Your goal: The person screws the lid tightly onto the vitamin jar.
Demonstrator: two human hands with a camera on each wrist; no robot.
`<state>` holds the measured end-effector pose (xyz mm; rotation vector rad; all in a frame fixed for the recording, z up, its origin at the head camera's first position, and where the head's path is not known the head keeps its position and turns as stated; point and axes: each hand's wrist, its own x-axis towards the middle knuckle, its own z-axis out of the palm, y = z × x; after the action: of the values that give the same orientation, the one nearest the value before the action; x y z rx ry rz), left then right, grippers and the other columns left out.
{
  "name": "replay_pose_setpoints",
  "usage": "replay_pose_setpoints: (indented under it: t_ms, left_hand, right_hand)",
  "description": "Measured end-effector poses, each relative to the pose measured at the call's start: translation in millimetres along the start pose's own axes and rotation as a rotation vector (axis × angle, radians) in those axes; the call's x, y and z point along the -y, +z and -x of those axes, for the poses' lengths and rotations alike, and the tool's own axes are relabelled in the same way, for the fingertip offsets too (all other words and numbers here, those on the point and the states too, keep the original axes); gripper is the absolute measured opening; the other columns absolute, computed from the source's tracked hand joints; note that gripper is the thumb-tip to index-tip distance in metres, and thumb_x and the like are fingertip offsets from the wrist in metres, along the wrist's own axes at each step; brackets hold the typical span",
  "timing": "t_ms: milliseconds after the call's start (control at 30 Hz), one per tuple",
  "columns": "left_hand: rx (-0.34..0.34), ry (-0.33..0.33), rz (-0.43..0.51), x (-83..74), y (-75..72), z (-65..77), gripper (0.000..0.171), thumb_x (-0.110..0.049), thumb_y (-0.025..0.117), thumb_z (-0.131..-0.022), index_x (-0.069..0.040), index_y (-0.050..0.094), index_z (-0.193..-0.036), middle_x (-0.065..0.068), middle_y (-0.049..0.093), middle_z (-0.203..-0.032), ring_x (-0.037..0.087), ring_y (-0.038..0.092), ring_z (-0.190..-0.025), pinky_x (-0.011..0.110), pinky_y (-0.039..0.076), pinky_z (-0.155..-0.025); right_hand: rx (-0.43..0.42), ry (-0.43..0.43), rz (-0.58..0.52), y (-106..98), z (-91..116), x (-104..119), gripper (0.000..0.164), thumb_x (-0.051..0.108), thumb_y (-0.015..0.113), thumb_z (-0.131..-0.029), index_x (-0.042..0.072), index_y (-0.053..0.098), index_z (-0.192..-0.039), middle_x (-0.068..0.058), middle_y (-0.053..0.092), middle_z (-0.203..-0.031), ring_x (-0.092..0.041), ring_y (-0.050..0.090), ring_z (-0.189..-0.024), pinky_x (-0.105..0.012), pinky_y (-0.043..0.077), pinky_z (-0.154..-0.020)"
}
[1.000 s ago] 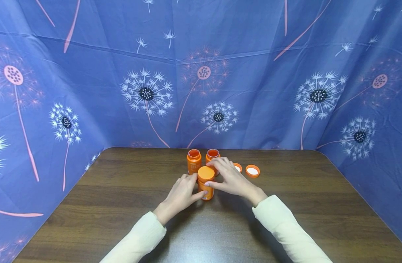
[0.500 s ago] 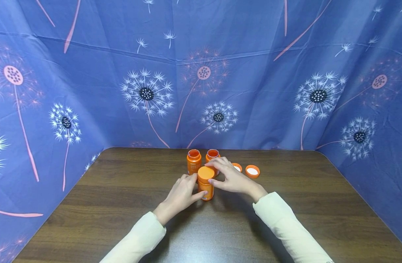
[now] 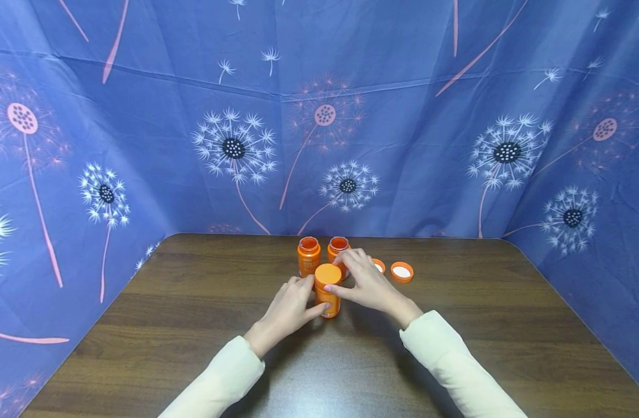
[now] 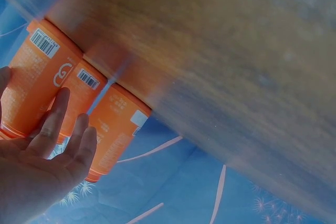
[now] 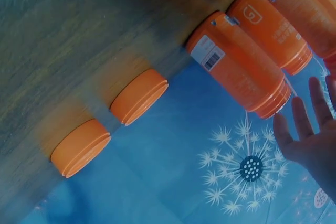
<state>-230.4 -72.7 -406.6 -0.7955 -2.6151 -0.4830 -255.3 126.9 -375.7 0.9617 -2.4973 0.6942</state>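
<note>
One orange cylindrical plastic bottle [image 3: 332, 301] is gripped by your left hand [image 3: 289, 308]; your right hand [image 3: 370, 288] pinches its round orange lid [image 3: 327, 273].

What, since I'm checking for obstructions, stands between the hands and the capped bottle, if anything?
Nothing visible: the left hand holds the capped bottle, and the right hand curves round its cap. Two open bottles stand behind, and two loose caps lie off to the right.

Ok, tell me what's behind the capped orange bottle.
In the head view, two uncapped orange bottles. The capped bottle and right hand cover part of the right-hand one, which cannot be seen there.
</note>
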Motion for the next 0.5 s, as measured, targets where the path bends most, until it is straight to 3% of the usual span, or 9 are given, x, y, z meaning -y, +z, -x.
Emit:
replay_pose_setpoints:
  t_ms: [333, 500]
  left_hand:
    - [-0.001, 0.004, -0.010, 0.4, -0.1, -0.8, 0.042, -0.043, 0.068, -0.077, -0.010, 0.053, -0.098, 0.003, 0.061, -0.078, 0.022, 0.054, -0.079, 0.037, 0.045, -0.069]
    - [0.012, -0.013, -0.003, 0.2, 0.6, -0.9, 0.042, -0.044, 0.067, -0.078, -0.011, 0.052, -0.099, 0.002, 0.061, -0.079, 0.021, 0.054, -0.079, 0.036, 0.044, -0.070]
  right_hand:
    - [-0.061, 0.034, 0.098, 5.0, 0.9, 5.1, 0.049, 0.055, 0.065, -0.075, 0.014, 0.048, -0.094, 0.003, 0.046, -0.085, -0.014, 0.039, -0.085, -0.030, 0.029, -0.072]
    - [-0.023, 0.036, 0.061, 2.7, 1.7, 1.9, 0.054, 0.055, 0.065, -0.075, 0.013, 0.051, -0.106, 0.003, 0.052, -0.099, -0.016, 0.042, -0.091, -0.034, 0.033, -0.076]
